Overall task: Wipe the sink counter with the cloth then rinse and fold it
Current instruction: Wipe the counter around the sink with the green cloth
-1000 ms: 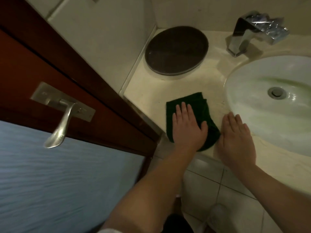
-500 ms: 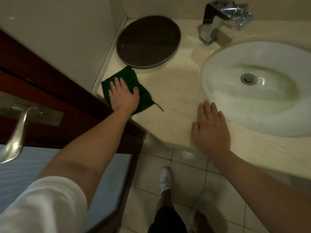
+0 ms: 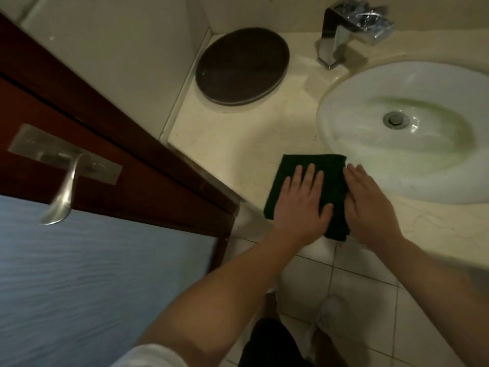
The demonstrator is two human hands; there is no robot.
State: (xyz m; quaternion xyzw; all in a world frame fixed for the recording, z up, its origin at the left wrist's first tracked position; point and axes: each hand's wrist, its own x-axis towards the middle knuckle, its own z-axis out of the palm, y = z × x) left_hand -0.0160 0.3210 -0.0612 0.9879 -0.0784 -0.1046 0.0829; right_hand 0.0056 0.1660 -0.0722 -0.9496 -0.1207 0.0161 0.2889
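Note:
A dark green cloth (image 3: 321,166) lies flat on the cream marble counter (image 3: 238,144), near its front edge and just left of the white oval sink (image 3: 352,107). My left hand (image 3: 300,205) presses flat on the cloth, fingers spread and pointing away from me. Beside it, my right hand (image 3: 370,205) lies flat with its fingers over the cloth's right edge. Part of the cloth is hidden under both palms.
A dark round tray (image 3: 242,66) sits in the counter's back left corner. A chrome faucet (image 3: 349,30) stands behind the sink. A wooden door with a metal lever handle (image 3: 62,192) is close on my left. Tiled floor and my shoes (image 3: 330,316) are below.
My left hand has slid the cloth from the back left by the tray to the front edge beside the sink. My right hand now touches the cloth's right edge.

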